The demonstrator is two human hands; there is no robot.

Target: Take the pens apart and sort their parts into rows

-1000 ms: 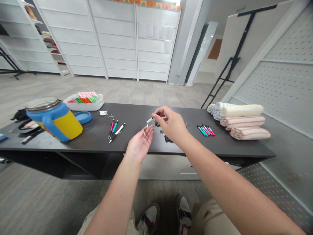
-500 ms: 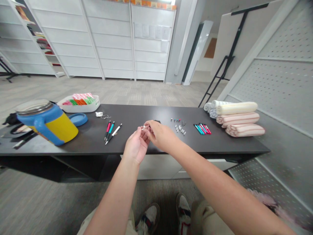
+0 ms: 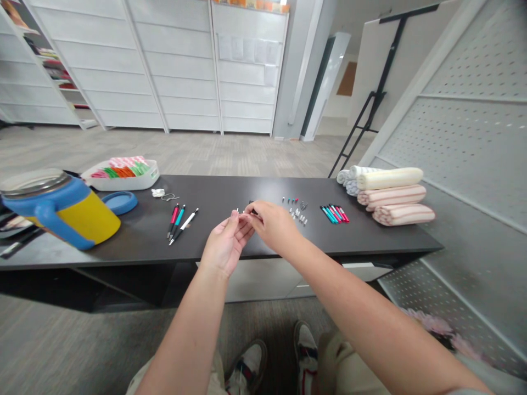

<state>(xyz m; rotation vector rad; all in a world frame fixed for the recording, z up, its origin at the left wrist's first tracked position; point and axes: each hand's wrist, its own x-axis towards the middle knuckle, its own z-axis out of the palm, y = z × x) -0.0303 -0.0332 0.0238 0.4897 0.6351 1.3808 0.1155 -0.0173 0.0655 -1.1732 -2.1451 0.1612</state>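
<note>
My left hand [image 3: 226, 246] and my right hand [image 3: 272, 225] meet in the air above the middle of the dark table [image 3: 214, 192], their fingertips close together. Pinched in my right fingertips is a small pen part [image 3: 249, 209], dark with a white tip showing near my left fingers. My fingers hide most of it. Beyond my hands lie small pen parts [image 3: 295, 212] in rows on the tabletop. To the left lie several assembled pens [image 3: 180, 225], and to the right several pink and teal pens [image 3: 332, 214].
A yellow and blue lidded mug [image 3: 69, 216] stands at the table's left end, next to a blue lid [image 3: 119, 202]. Behind them sits a white tray [image 3: 121, 182] of colourful items. Rolled striped towels [image 3: 391, 195] are stacked at the right end.
My right hand has moved left from its earlier position, and my hands have come together at the fingertips. The whole scene has drifted slightly left in view.
</note>
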